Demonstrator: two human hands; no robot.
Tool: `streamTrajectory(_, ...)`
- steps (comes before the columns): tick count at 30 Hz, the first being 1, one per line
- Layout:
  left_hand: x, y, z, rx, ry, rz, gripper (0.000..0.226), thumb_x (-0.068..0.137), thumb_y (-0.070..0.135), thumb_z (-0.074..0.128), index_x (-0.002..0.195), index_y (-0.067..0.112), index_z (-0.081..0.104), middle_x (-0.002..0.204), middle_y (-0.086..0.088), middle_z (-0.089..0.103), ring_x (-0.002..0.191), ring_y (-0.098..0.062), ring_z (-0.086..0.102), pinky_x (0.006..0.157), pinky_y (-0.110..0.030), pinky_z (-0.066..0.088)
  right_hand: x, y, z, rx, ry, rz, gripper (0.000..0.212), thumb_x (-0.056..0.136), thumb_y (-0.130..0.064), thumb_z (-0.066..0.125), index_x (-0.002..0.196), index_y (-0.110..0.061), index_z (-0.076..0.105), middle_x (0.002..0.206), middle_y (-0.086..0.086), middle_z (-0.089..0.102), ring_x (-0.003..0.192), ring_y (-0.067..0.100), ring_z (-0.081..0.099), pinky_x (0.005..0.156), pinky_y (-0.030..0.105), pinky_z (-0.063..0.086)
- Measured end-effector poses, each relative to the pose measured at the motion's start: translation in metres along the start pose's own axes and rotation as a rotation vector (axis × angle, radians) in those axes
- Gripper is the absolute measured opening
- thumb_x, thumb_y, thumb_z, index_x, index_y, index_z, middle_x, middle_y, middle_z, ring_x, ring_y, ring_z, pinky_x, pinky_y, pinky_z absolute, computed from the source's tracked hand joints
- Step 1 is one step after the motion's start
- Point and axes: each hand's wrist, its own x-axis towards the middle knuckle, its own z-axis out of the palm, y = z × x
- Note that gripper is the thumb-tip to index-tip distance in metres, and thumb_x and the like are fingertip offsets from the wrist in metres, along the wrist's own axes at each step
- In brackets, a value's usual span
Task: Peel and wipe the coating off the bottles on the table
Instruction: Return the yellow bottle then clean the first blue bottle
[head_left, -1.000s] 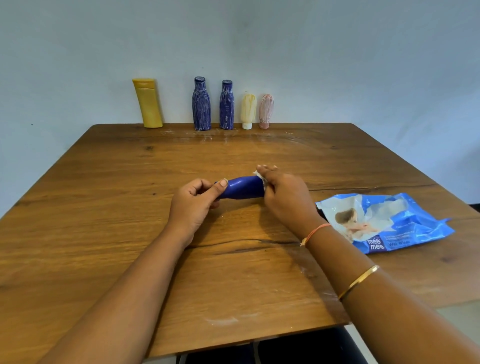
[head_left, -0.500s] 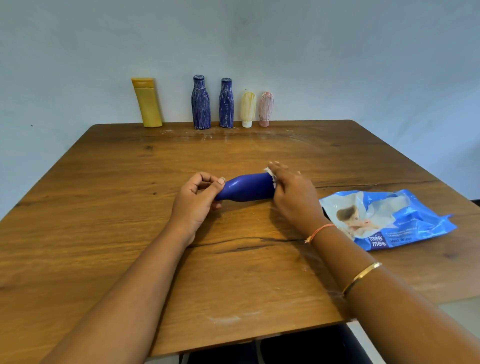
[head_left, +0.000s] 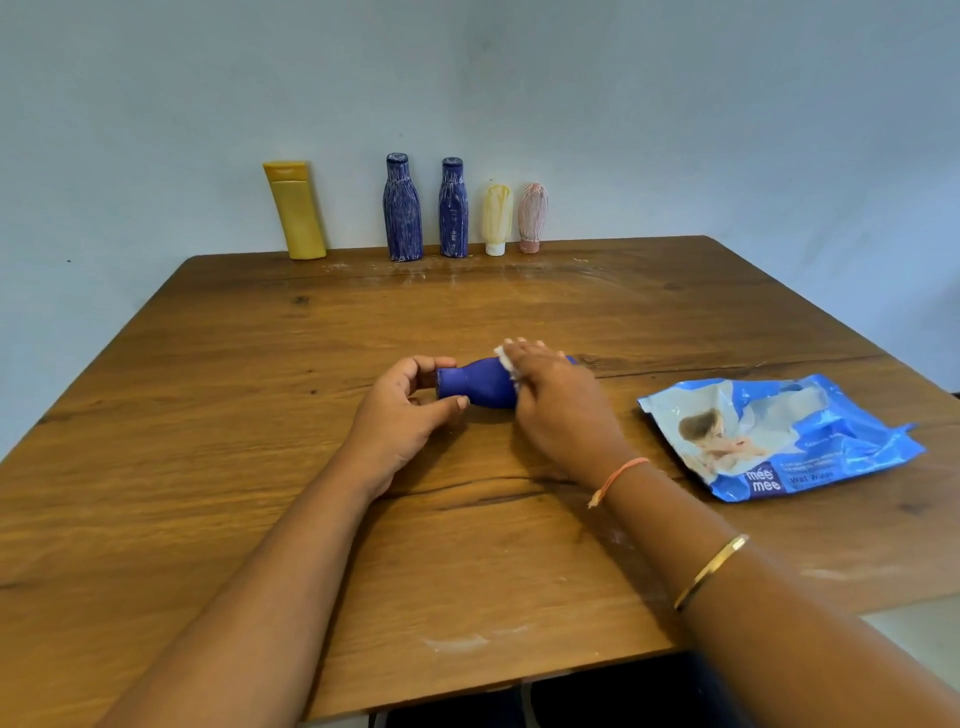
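A plain blue bottle (head_left: 480, 383) lies on its side at the middle of the wooden table (head_left: 208, 426), neck pointing left. My left hand (head_left: 400, 415) grips its neck between thumb and curled fingers. My right hand (head_left: 558, 405) covers the bottle's body and presses a white wipe (head_left: 505, 357) against it; only a corner of the wipe shows. Along the far edge stand a yellow bottle (head_left: 296, 210), two blue bottles (head_left: 402, 208) (head_left: 453, 208) streaked with white coating, a small cream tube (head_left: 497, 218) and a small pink tube (head_left: 532, 217), both coated.
A blue pack of wet wipes (head_left: 779, 441) lies open on the table to the right of my right hand. White smears and flakes mark the wood near the far bottles and near the front edge. A pale wall rises behind the table.
My right hand has slid left and farther over the bottle's body with the wipe. The left hand has shifted its grip, so the bottle's neck and cap end now show.
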Motion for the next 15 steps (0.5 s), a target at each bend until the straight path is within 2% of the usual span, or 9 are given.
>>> streamTrajectory(4, 0.0, 0.002, 0.001, 0.051, 0.043, 0.073, 0.038, 0.08, 0.002, 0.068, 0.105, 0.028, 0.058, 0.107, 0.003, 0.062, 0.075, -0.008, 0.064, 0.07, -0.018, 0.054, 0.0, 0.021, -0.015, -0.014, 0.034, 0.18, 0.051, 0.092, -0.005, 0.042, 0.142, -0.014, 0.034, 0.148, 0.006, 0.035, 0.138, 0.019, 0.03, 0.115, 0.035, 0.021)
streamTrajectory(6, -0.001, 0.001, 0.002, 0.084, 0.044, 0.107, 0.04, 0.08, 0.002, 0.068, 0.11, 0.026, 0.058, 0.105, 0.004, 0.061, 0.076, -0.007, 0.064, 0.072, -0.02, 0.055, -0.002, 0.017, -0.012, -0.031, 0.045, 0.182, 0.052, 0.092, -0.005, 0.042, 0.142, -0.013, 0.033, 0.149, 0.006, 0.034, 0.139, 0.018, 0.028, 0.116, 0.034, 0.018)
streamTrajectory(9, -0.001, -0.002, 0.003, 0.077, 0.047, 0.135, 0.039, 0.079, 0.001, 0.068, 0.11, 0.022, 0.058, 0.101, 0.005, 0.063, 0.075, -0.005, 0.063, 0.071, -0.019, 0.054, -0.007, -0.01, 0.002, -0.031, 0.037, 0.028, 0.056, 0.091, -0.003, 0.04, 0.144, -0.015, 0.028, 0.152, 0.004, 0.027, 0.142, 0.014, 0.018, 0.117, 0.031, 0.008)
streamTrajectory(12, 0.001, -0.004, 0.004, 0.036, 0.048, 0.166, 0.036, 0.08, -0.005, 0.065, 0.098, 0.026, 0.058, 0.088, 0.004, 0.063, 0.061, 0.004, 0.056, 0.059, -0.011, 0.047, -0.011, -0.04, 0.016, -0.045, -0.005, -0.159, 0.057, 0.093, -0.005, 0.037, 0.147, -0.012, 0.02, 0.155, 0.004, 0.019, 0.143, 0.014, 0.01, 0.116, 0.027, 0.0)
streamTrajectory(15, 0.002, -0.005, 0.002, -0.006, 0.06, 0.17, 0.037, 0.08, -0.007, 0.064, 0.094, 0.026, 0.058, 0.081, 0.004, 0.063, 0.056, 0.004, 0.055, 0.057, -0.012, 0.047, -0.009, -0.043, 0.018, -0.08, -0.009, -0.223, 0.058, 0.093, -0.006, 0.036, 0.147, -0.011, 0.018, 0.155, 0.005, 0.018, 0.144, 0.014, 0.01, 0.115, 0.026, -0.001)
